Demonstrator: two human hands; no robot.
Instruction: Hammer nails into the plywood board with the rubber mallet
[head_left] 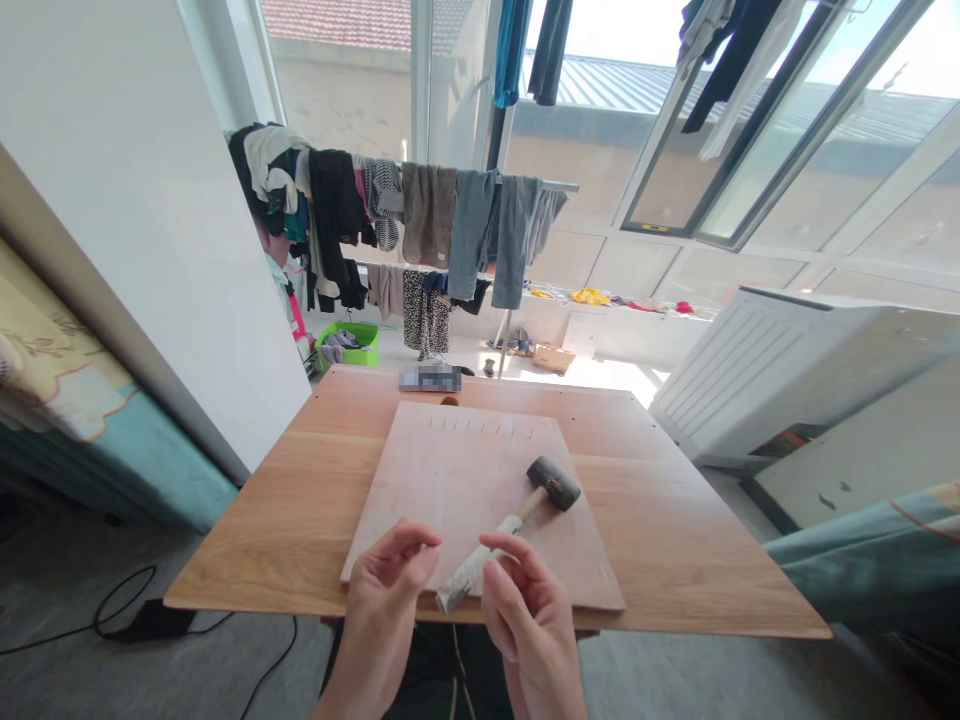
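A mallet (pixel 517 520) with a black head and a pale handle lies on a thin wooden board (pixel 450 470) that rests on a wooden table (pixel 300 500). A row of small nails (pixel 480 425) stands along the board's far edge. My left hand (pixel 386 590) hovers over the board's near edge, fingers curled and pinched together; what they hold, if anything, is too small to make out. My right hand (pixel 529 610) is just right of the mallet handle's near end, fingers curled close to it. Whether it grips the handle is unclear.
A small dark object (pixel 430 378) lies at the table's far edge. Behind stands a drying rack (pixel 420 220) full of clothes, and a green basket (pixel 349 345) sits on the floor. A white appliance (pixel 787 370) stands at right, a bed (pixel 67 400) at left, cables (pixel 127 610) on the floor.
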